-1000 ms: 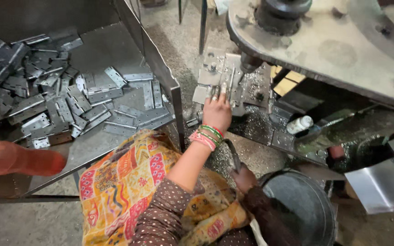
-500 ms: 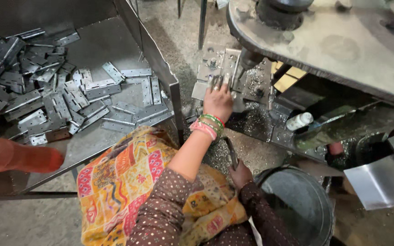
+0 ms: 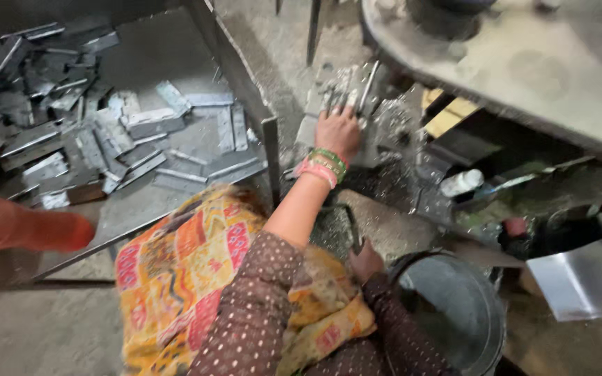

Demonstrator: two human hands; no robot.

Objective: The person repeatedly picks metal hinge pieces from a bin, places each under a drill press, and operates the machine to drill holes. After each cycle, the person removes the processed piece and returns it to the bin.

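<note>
Left hand (image 3: 339,129) flat, fingers spread, on grey flat metal plates (image 3: 346,90).
Right hand (image 3: 365,259) (grip unclear) beside round dark metal bucket (image 3: 454,313).

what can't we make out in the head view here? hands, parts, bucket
- Left hand: fingertips blur into the grey metal pieces on the block; grip unclear.
- Right hand: mostly hidden behind the left forearm and sleeve; whether it grips the dark curved handle is unclear.
- Metal bucket: cut off by the bottom edge; contents not visible.
- Flat strips in the tray: motion blur, count and shape uncertain.
</note>
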